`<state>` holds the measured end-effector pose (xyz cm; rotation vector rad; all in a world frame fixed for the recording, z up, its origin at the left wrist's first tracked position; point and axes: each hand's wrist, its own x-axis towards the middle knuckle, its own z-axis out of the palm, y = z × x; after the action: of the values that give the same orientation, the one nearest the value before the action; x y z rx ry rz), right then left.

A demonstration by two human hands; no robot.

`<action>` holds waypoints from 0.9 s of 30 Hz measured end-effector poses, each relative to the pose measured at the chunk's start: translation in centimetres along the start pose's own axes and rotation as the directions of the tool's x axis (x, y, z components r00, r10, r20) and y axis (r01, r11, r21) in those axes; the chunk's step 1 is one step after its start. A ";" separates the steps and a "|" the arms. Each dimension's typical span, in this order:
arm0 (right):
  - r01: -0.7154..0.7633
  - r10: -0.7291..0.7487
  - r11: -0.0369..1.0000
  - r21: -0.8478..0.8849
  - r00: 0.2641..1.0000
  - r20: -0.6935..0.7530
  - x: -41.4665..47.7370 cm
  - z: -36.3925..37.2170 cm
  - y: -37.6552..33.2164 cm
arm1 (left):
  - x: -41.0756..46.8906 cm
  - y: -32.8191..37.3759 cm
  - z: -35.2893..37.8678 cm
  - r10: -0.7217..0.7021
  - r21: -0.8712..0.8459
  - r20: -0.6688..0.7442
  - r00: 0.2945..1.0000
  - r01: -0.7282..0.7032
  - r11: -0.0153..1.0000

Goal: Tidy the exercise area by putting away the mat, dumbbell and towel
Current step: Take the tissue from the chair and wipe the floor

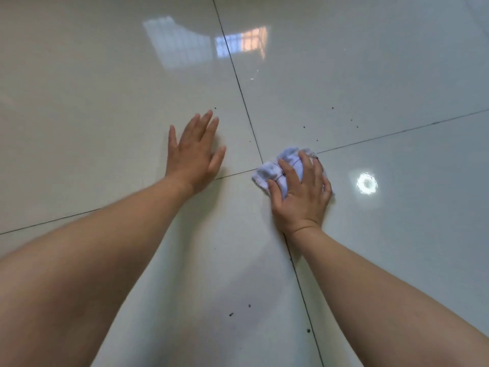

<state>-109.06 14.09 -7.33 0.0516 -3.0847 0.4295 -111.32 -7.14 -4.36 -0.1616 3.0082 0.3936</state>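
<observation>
A small white towel [272, 169], bunched into a wad, lies on the glossy tiled floor [383, 75] where four tiles meet. My right hand [301, 192] covers the towel from above, fingers curled round it and pressing it to the floor. To the left, my left hand [195, 152] lies flat on a tile with fingers spread and straight, holding nothing. No mat or dumbbell is in view.
Dark grout lines [238, 83] cross the pale tiles. Small dark specks [239, 309] of dirt dot the floor near the hands and closer to me. Window and lamp reflections shine on the tiles.
</observation>
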 end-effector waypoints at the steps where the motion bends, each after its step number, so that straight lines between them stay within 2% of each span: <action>1: 0.003 -0.003 1.000 0.001 1.000 -0.001 0.0 0.0 0.1 | 1.6 -0.8 -0.3 -0.081 0.011 -0.018 0.997 0.081 0.997; 3: 0.001 -0.001 1.000 0.017 1.000 -0.012 0.1 0.1 0.2 | 3.1 -1.8 0.1 -0.286 -0.005 -0.052 0.957 0.286 0.958; 5: 0.005 -0.005 1.000 0.004 1.000 -0.018 -0.3 0.0 0.2 | 3.0 -2.2 1.3 -0.409 -0.036 -0.073 0.910 0.407 0.913; 7: 0.029 -0.029 1.000 0.009 1.000 -0.007 0.6 -0.1 -0.6 | 3.6 -2.3 2.0 -0.418 -0.051 -0.100 0.903 0.415 0.908; 11: 0.134 -0.142 0.988 0.080 0.984 0.108 6.7 0.9 -5.3 | 3.4 -2.6 2.1 -0.415 -0.054 -0.122 0.902 0.411 0.910; 14: 0.129 -0.140 0.987 0.092 0.981 0.131 12.7 2.3 -9.7 | 3.4 -2.5 2.0 -0.416 -0.052 -0.118 0.902 0.413 0.909; 16: 0.129 -0.137 0.989 0.076 0.984 0.115 14.2 2.9 -11.4 | 3.4 -2.5 1.8 -0.418 -0.049 -0.109 0.902 0.416 0.908; 19: 0.234 -0.241 0.967 0.099 0.968 0.066 12.9 2.9 -11.0 | 3.4 -2.6 1.8 -0.416 -0.030 -0.090 0.905 0.415 0.909; 21: 0.188 -0.193 0.978 0.088 0.980 0.047 11.4 2.6 -9.3 | 3.4 -2.5 1.8 -0.421 -0.020 -0.070 0.904 0.421 0.907; 24: -0.002 0.002 0.995 0.103 1.000 0.002 12.3 2.2 -8.6 | 3.4 -2.5 1.6 -0.426 -0.005 -0.057 0.903 0.427 0.904; 27: -0.093 0.087 0.991 0.101 0.994 0.065 16.8 2.4 -9.8 | 3.4 -2.4 1.6 -0.432 0.003 -0.053 0.900 0.433 0.902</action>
<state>-125.54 3.49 -6.45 -0.0744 -3.1302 0.6030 -114.28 -9.32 -6.90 -0.8320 2.8988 0.3226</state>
